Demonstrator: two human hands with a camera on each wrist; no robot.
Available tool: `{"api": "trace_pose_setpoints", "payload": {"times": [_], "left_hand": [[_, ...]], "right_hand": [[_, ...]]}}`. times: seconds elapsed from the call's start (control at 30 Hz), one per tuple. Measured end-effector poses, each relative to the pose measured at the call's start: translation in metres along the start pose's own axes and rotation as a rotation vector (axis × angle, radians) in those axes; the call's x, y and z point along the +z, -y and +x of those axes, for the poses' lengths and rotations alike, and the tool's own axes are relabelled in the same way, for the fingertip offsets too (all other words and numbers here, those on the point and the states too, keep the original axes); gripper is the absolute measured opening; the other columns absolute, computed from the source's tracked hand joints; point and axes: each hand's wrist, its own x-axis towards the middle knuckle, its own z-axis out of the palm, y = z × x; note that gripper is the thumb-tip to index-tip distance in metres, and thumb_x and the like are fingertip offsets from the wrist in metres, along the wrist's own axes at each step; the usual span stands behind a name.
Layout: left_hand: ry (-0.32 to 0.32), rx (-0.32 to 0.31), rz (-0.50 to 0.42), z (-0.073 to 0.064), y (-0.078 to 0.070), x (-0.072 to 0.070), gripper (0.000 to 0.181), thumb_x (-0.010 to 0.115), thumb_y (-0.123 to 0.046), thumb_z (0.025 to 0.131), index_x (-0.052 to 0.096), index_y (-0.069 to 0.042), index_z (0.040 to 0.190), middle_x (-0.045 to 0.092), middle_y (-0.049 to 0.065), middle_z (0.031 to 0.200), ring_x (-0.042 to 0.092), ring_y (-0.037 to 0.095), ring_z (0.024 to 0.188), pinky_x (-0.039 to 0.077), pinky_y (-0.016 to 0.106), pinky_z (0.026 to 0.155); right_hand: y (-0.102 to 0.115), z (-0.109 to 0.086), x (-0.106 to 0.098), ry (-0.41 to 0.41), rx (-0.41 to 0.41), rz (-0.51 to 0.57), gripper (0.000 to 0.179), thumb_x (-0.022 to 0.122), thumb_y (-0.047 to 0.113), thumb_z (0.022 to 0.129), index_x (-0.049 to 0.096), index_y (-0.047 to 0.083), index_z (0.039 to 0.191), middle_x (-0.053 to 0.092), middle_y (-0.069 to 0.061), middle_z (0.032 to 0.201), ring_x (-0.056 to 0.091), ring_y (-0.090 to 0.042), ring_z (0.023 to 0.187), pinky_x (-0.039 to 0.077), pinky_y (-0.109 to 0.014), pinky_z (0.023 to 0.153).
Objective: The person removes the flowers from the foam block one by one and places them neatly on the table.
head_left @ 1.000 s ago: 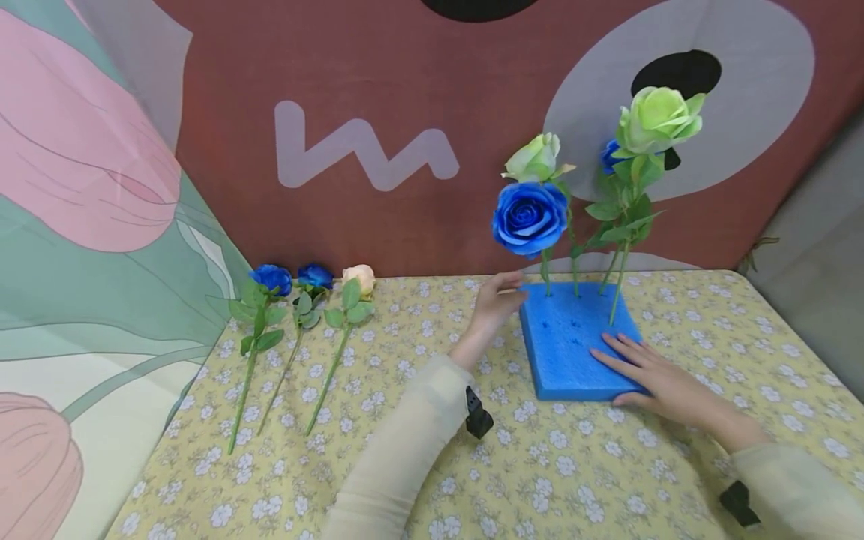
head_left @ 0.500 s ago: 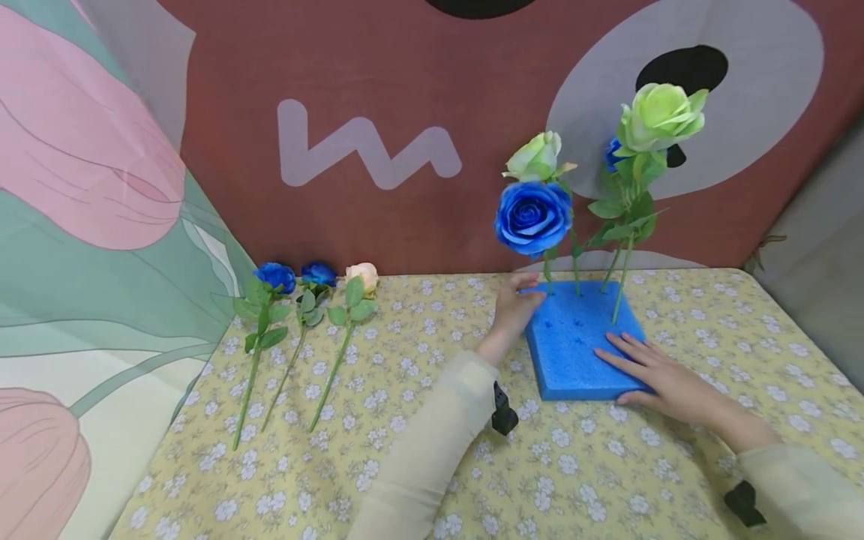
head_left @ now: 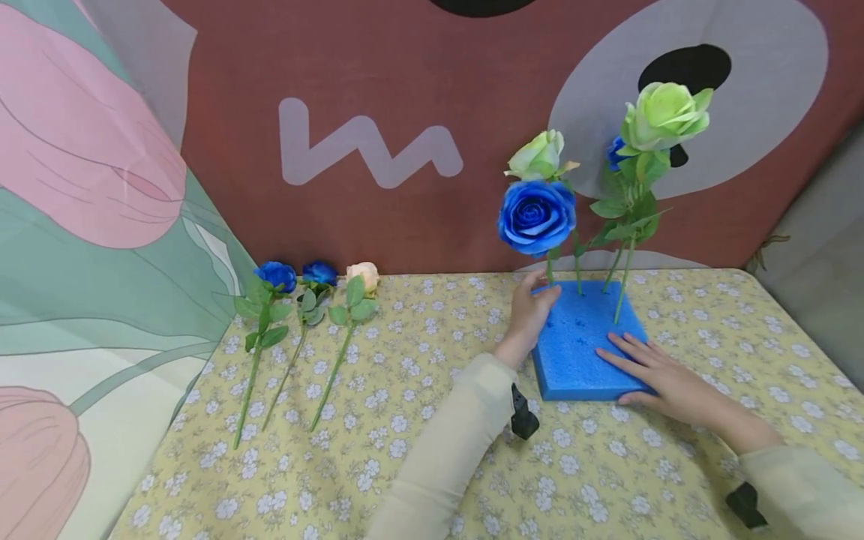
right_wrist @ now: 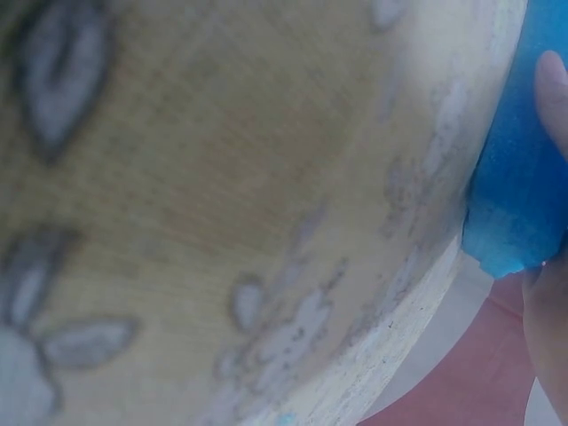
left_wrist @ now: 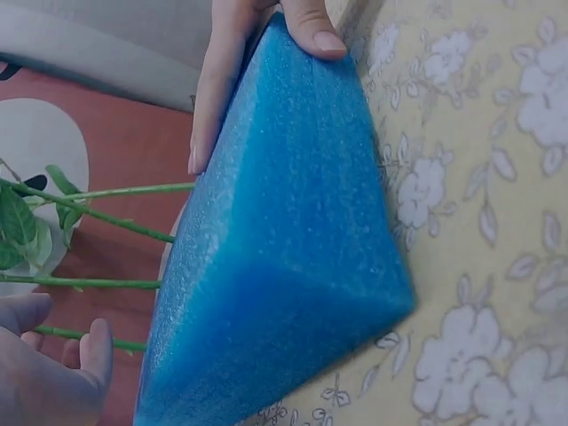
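Note:
My left hand (head_left: 528,313) is at the back left corner of a blue foam block (head_left: 580,367), around the lower stem of a blue rose (head_left: 536,217). In the left wrist view its thumb and fingers are apart, with the green stem (left_wrist: 129,344) running between them. My right hand (head_left: 664,382) rests on the block's front right part, fingers straight and spread on top, thumb at the front edge. Also standing in the block are a pale green rose (head_left: 536,156), a taller green rose (head_left: 664,118) and another blue rose (head_left: 616,154), partly hidden.
Two blue roses (head_left: 277,277) (head_left: 320,273) and a cream rose (head_left: 364,277) lie on the left of the flowered tablecloth (head_left: 405,390). Behind the table hangs a reddish-brown printed cloth (head_left: 378,225). Several small holes (head_left: 580,342) mark the block's top.
My left hand has moved right, from beside the block's left edge to the front blue rose's stem. The right hand stays on the block.

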Motion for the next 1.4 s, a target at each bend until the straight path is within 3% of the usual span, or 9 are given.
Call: {"api": "trace_pose_setpoints", "payload": {"times": [0.13,0.23,0.3,0.37,0.5,0.63,0.8,1.17,1.4], "left_hand": [[-0.021,0.043,0.003,0.002,0.001,0.001,0.023,0.064,-0.01,0.09,0.063,0.003,0.109,0.065,0.013,0.1,0.064,0.014,0.086,0.052,0.017,0.072],[-0.052,0.037,0.014,0.002,0.001,0.0,0.017,0.066,-0.016,0.089,0.059,-0.001,0.085,0.056,-0.003,0.074,0.05,0.003,0.068,0.043,0.013,0.062],[-0.071,0.022,0.044,0.002,0.0,-0.001,0.02,0.066,-0.02,0.09,0.057,-0.005,0.08,0.049,-0.008,0.067,0.046,0.003,0.065,0.04,0.014,0.061],[-0.093,0.017,0.089,0.002,-0.001,-0.003,0.019,0.067,-0.022,0.09,0.06,-0.006,0.083,0.053,-0.004,0.066,0.051,0.006,0.065,0.044,0.014,0.061],[-0.122,0.013,0.072,0.003,0.001,-0.006,0.021,0.064,-0.019,0.092,0.063,0.001,0.098,0.065,0.01,0.087,0.065,0.022,0.081,0.054,0.02,0.069],[-0.125,-0.014,-0.018,0.006,0.003,-0.008,0.021,0.059,-0.015,0.095,0.06,0.004,0.104,0.066,0.019,0.106,0.066,0.033,0.101,0.058,0.027,0.084],[-0.124,-0.015,-0.064,0.011,0.006,-0.012,0.023,0.056,-0.01,0.096,0.057,0.01,0.107,0.065,0.028,0.113,0.065,0.039,0.106,0.058,0.032,0.089],[-0.127,0.049,-0.054,0.012,0.006,-0.018,0.022,0.055,-0.012,0.097,0.057,0.009,0.104,0.064,0.031,0.107,0.065,0.041,0.101,0.059,0.032,0.088],[-0.111,0.098,-0.045,0.016,0.014,-0.025,0.022,0.055,-0.025,0.098,0.058,-0.003,0.099,0.068,0.017,0.101,0.07,0.023,0.091,0.059,0.028,0.084]], "right_hand": [[0.0,0.0,0.0,-0.004,-0.005,0.0,0.08,0.073,0.027,0.081,0.033,0.022,0.15,0.017,-0.006,0.161,-0.01,0.003,0.145,-0.015,-0.014,0.117],[0.0,0.0,0.0,-0.002,-0.008,-0.001,0.08,0.073,0.027,0.081,0.033,0.021,0.15,0.017,-0.005,0.161,-0.01,0.002,0.145,-0.015,-0.013,0.116],[0.0,0.0,0.0,0.0,-0.007,-0.001,0.08,0.073,0.027,0.082,0.033,0.021,0.15,0.016,-0.005,0.161,-0.01,0.002,0.145,-0.015,-0.013,0.116],[0.001,0.001,0.0,0.003,-0.005,0.0,0.079,0.073,0.028,0.082,0.032,0.021,0.15,0.016,-0.005,0.161,-0.01,0.002,0.145,-0.015,-0.013,0.116],[0.002,0.0,0.0,0.005,-0.001,-0.001,0.079,0.072,0.028,0.082,0.032,0.021,0.15,0.017,-0.006,0.161,-0.01,0.002,0.145,-0.015,-0.011,0.115],[0.002,0.0,0.0,0.006,0.002,-0.005,0.079,0.072,0.028,0.082,0.033,0.021,0.15,0.018,-0.007,0.161,-0.01,0.002,0.145,-0.016,-0.011,0.115],[0.001,0.0,0.0,0.012,0.012,-0.005,0.079,0.072,0.029,0.082,0.032,0.022,0.15,0.017,-0.006,0.161,-0.011,0.003,0.145,-0.016,-0.011,0.114],[0.007,0.001,0.0,0.029,0.052,0.019,0.074,0.069,0.029,0.086,0.033,0.023,0.15,0.02,-0.009,0.16,-0.01,0.003,0.145,-0.014,-0.021,0.12],[0.007,0.001,-0.002,0.022,0.046,0.029,0.073,0.069,0.028,0.086,0.034,0.022,0.149,0.021,-0.009,0.16,-0.009,0.002,0.145,-0.014,-0.019,0.12]]}}
